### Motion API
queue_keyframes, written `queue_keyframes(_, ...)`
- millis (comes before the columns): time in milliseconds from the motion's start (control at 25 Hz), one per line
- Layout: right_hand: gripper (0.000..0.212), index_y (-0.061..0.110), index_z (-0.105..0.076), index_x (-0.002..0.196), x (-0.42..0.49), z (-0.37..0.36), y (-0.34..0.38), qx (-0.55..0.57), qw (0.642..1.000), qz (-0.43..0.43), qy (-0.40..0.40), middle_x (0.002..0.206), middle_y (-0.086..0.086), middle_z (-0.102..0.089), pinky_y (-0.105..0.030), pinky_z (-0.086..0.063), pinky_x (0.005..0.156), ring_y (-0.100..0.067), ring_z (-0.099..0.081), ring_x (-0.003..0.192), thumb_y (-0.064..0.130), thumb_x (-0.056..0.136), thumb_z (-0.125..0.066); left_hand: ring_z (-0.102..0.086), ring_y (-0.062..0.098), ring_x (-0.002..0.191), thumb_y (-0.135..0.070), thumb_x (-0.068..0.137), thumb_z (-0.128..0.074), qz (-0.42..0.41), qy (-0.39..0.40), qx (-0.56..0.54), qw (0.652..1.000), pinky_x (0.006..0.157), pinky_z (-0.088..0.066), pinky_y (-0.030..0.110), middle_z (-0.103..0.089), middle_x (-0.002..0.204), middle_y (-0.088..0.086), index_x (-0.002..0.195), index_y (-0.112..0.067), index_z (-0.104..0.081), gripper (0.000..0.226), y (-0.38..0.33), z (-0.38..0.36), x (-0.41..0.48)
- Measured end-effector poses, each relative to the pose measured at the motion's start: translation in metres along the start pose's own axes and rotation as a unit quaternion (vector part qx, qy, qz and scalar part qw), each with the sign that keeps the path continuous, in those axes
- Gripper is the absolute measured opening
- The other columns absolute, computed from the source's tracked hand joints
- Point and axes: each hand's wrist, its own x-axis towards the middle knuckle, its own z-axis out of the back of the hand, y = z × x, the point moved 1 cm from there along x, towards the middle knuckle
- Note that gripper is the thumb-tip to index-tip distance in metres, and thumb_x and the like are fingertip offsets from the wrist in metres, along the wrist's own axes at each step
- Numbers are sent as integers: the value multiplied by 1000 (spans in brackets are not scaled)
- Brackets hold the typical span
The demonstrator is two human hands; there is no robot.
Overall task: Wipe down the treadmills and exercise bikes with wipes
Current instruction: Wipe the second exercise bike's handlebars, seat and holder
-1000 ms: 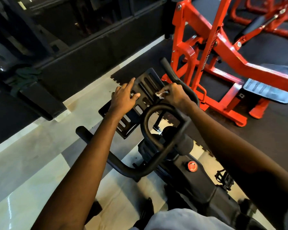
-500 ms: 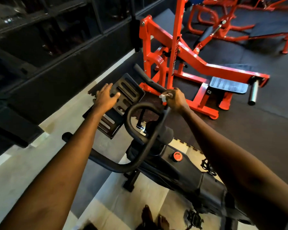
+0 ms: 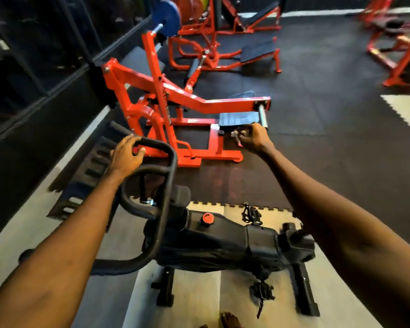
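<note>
Gripping the handlebar (image 3: 161,146) of the exercise bike (image 3: 223,240), the left hand (image 3: 126,155) has its fingers curled round it. The right hand (image 3: 255,136) pinches a crumpled wipe (image 3: 237,136) in mid-air, well apart to the bar's right; the wipe would likely need to travel leftward to meet it.

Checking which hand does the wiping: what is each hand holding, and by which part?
The left hand grips the bike's handlebar on its front crossbar. The right hand pinches a small crumpled wipe by its top end.
</note>
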Motion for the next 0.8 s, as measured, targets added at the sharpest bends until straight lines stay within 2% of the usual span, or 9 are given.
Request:
queue_keyframes(120, 24, 4, -77, 93, -27, 44, -30, -32, 996, -51, -64, 87, -21, -72, -28, -37, 66, -35, -65, 87, 26, 89, -71, -60, 37, 119, -16, 91, -68, -75, 32, -37, 996, 102, -43, 45, -64, 126, 21, 125, -4, -65, 36, -42, -26, 19)
queue_keyframes(200, 26, 5, -78, 97, -55, 78, -48, -51, 990, -83, -99, 93, -19, -74, -29, -43, 77, -34, -65, 95, 29, 89, -71, -63, 39, 111, -10, 90, -70, -117, 71, -59, 989, 100, -45, 43, -67, 120, 23, 124, 0, -66, 35, -80, -45, 27)
queue_keyframes(280, 26, 5, -78, 100, -86, 109, -67, -59, 983, -111, -130, 99, -16, -75, -27, -43, 85, -30, -66, 100, 29, 89, -72, -63, 38, 111, -9, 90, -71, -148, 105, -80, 980, 101, -45, 43, -67, 121, 23, 124, 0, -66, 36, -119, -67, 29)
queue_keyframes(400, 28, 8, -78, 100, -128, 148, -99, -82, 969, -165, -164, 99, -12, -76, -21, -40, 75, -25, -68, 98, 33, 88, -72, -63, 37, 116, -9, 90, -70, -197, 139, -106, 965, 103, -45, 43, -67, 125, 21, 125, 0, -65, 37, -173, -99, 21)
queue_keyframes(520, 27, 10, -79, 101, -169, 184, -139, -91, 954, -219, -184, 100, -10, -76, -22, -43, 76, -24, -69, 96, 32, 88, -72, -62, 34, 117, -13, 92, -70, -225, 180, -124, 950, 103, -44, 40, -67, 126, 18, 127, -2, -65, 37, -228, -133, 8)
queue_keyframes(640, 25, 9, -79, 101, -202, 216, -174, -88, 940, -258, -208, 99, -9, -77, -25, -47, 78, -23, -70, 95, 29, 89, -70, -64, 32, 115, -26, 91, -69, -236, 226, -138, 935, 103, -48, 42, -67, 126, 15, 129, -7, -64, 44, -277, -165, 1)
queue_keyframes(800, 23, 8, -78, 102, -224, 235, -204, -76, 923, -300, -227, 99, -8, -76, -22, -43, 77, -20, -69, 92, 26, 90, -69, -61, 30, 118, -24, 94, -68, -257, 269, -128, 919, 103, -46, 38, -64, 131, 13, 134, -11, -61, 42, -323, -209, -5)
